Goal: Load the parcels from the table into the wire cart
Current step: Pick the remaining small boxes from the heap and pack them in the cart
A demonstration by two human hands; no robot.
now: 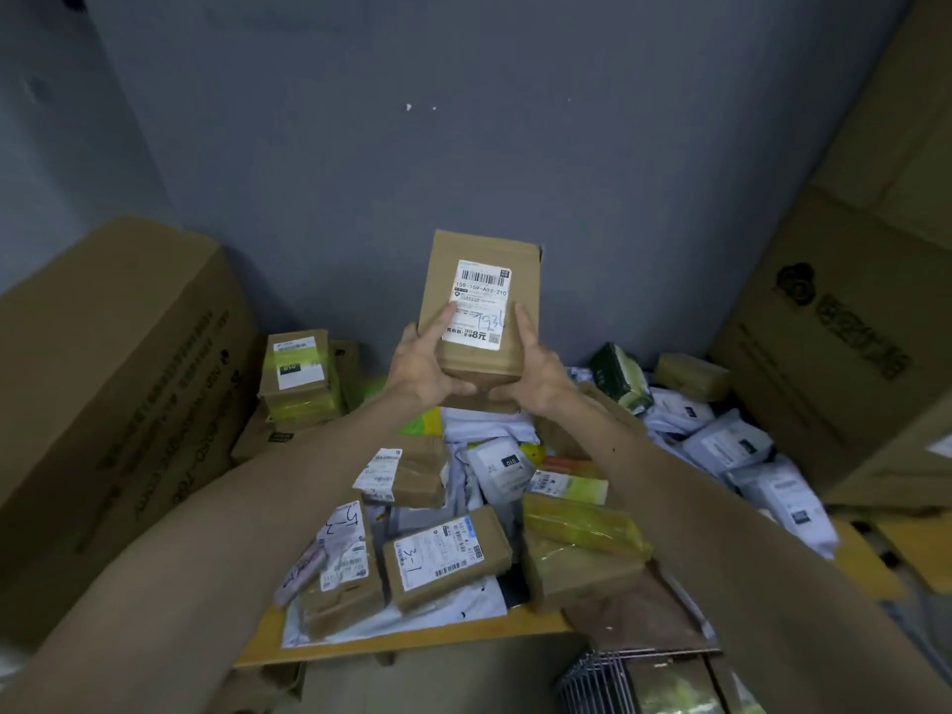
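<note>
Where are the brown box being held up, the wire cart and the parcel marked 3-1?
brown box (479, 306): head view, on its white shipping label.
wire cart (584, 680): head view, on the wire mesh of its visible side.
parcel marked 3-1 (438, 559): head view, on its label beside the handwriting.

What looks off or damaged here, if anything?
Only minor things. The cardboard box, held up by the left hand and right hand, has a flap corner sticking out at its top right. The parcels on the table lie jumbled, overlapping at all angles. I see no spill or tear.
</note>
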